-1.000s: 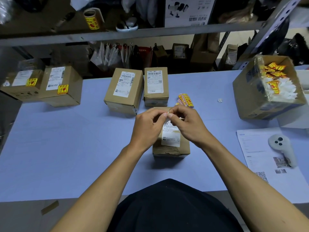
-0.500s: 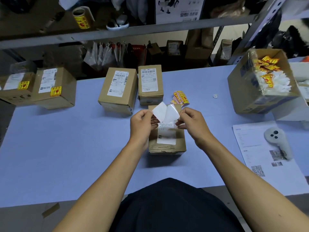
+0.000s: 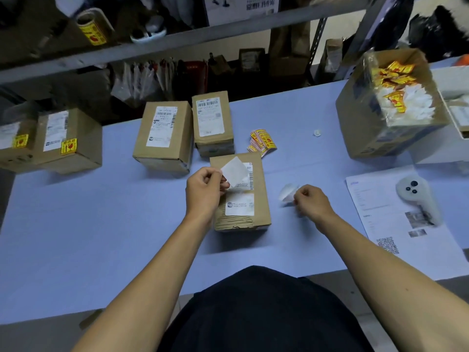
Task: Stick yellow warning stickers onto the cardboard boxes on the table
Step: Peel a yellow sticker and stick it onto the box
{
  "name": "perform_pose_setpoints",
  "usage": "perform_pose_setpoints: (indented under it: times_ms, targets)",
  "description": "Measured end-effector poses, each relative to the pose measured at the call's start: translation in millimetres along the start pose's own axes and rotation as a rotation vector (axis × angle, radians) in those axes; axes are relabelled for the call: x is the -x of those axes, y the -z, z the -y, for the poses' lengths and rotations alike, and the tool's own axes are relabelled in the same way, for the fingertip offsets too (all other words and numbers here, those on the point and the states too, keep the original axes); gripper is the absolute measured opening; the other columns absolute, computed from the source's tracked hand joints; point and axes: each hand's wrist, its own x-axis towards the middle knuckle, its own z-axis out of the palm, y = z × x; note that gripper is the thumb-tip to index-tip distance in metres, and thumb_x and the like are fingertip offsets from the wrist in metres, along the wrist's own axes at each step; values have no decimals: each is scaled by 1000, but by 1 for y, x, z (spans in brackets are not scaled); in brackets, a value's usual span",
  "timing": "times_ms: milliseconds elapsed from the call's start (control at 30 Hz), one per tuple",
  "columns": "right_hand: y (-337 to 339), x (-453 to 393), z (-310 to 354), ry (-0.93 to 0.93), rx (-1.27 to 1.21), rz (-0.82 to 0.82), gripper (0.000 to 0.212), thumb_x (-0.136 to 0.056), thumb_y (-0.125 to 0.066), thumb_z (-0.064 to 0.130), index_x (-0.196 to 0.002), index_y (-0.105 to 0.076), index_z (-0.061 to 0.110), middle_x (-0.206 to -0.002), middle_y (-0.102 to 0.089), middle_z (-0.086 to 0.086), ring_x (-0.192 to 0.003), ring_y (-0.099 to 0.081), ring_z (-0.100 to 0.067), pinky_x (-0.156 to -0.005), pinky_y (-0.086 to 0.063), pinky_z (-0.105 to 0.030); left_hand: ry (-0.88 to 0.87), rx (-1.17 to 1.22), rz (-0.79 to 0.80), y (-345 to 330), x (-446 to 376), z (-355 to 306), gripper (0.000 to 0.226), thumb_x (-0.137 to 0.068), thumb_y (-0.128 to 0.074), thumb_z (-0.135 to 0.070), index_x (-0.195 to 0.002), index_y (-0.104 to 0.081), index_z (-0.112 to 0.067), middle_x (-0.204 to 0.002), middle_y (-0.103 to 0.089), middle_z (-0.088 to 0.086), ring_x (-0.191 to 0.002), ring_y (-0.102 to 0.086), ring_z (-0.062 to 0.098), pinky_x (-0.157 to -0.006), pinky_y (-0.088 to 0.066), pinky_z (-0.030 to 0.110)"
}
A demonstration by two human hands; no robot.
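A small cardboard box [image 3: 262, 207] with a white shipping label lies in front of me on the blue table [image 3: 101, 224]. My left hand [image 3: 203, 191] pinches a white square sheet [image 3: 234, 171] above the box's far left corner. My right hand [image 3: 311, 201] is to the right of the box, low over the table, pinching a second white sheet [image 3: 288, 195] that is blurred. A loose pile of yellow warning stickers [image 3: 262, 141] lies just behind the box. Two more boxes [image 3: 163, 138] [image 3: 213, 123] stand further back without yellow stickers.
Two boxes [image 3: 68, 141] [image 3: 15, 146] at the far left carry yellow stickers. An open carton [image 3: 360, 123] at the right holds white backings and yellow scraps. A printed sheet [image 3: 396, 224] with a white controller [image 3: 416, 196] lies right. A sticker roll [image 3: 92, 30] sits on the shelf.
My hands were together over the box, then pulled two white sheets apart. Now my right hand has moved right and down with its sheet while my left stays over the box.
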Motion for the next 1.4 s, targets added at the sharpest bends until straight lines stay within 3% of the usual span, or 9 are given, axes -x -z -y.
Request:
perform_pose_setpoints:
  times_ms: [133, 200, 400, 567, 767, 1033, 1133, 1233, 1400]
  targets:
    - [7, -11, -13, -21, 42, -93, 19, -80, -50, 16, -73, -63, 2, -69, -62, -12, -65, -56, -26, -72, -57, -48, -11, -38, 31, -2, 0, 1, 18, -95, -53, -8, -83, -65, -13, -68, -67, 0, -65, -65, 10, -69, -56, 29]
    - [9, -10, -14, -6, 57, -83, 19, -80, -54, 12, -82, -69, 0, -79, -68, -20, -67, -58, -29, -70, -56, -45, -6, -42, 51, -3, -1, 2, 18, -95, -53, -9, -83, -65, -13, -69, -67, 0, -67, -65, 11, -73, -56, 32]
    - [7, 16, 13, 97, 72, -135, 14, -88, -62, 17, -95, -74, 17, -95, -73, -5, -92, -66, -26, -78, -53, -34, 102, 49, 200, -7, 4, -5, 18, -98, -52, -10, -84, -63, -8, -73, -62, 6, -61, -63, 14, -63, -54, 27]
    - [-7, 50, 69, 474, -332, 298, 48, -92, -61, -3, -118, -63, 38, -110, -67, 5, -83, -62, -14, -76, -57, -30, 468, 258, 426, -5, 10, -14, 15, -97, -50, -10, -85, -59, -9, -60, -56, 3, -49, -59, 14, -48, -52, 23]
    - [-19, 56, 86, 516, -319, 373, 23, -88, -63, -8, -100, -73, 7, -98, -72, -8, -87, -65, -12, -84, -52, -32, 579, 225, 493, 2, 10, -8, 17, -98, -47, -15, -86, -59, -12, -58, -60, 0, -49, -62, 11, -47, -54, 22]
    - [-23, 60, 92, 433, -413, 232, 12, -93, -62, 3, -93, -69, 12, -89, -71, -7, -85, -66, -15, -73, -55, -28, 697, 581, 364, 11, 10, 3, 26, -101, -50, -25, -91, -61, -3, -69, -67, 11, -55, -67, 17, -50, -58, 25]
    - [-18, 59, 93, 401, -378, 254, 15, -94, -61, 4, -91, -68, 16, -83, -70, 0, -72, -65, -10, -72, -55, -29, 470, 402, 212, 12, 5, 9, 22, -100, -53, -26, -92, -63, -7, -83, -65, 9, -73, -63, 19, -69, -57, 31]
    - [-15, 57, 90, 388, -202, 369, 10, -95, -60, 7, -96, -69, 13, -89, -70, -7, -75, -63, -14, -74, -55, -33, 118, 80, 301, 15, 6, 2, 15, -95, -63, -30, -96, -69, -16, -94, -69, 2, -86, -63, 16, -81, -54, 34]
    - [-20, 59, 90, 483, 92, 416, 13, -95, -61, 16, -93, -72, 21, -93, -71, -8, -82, -65, -22, -76, -55, -39, -129, -258, 442, 15, 5, -10, 7, -86, -74, -13, -86, -69, -18, -77, -66, 0, -72, -64, 10, -63, -53, 25]
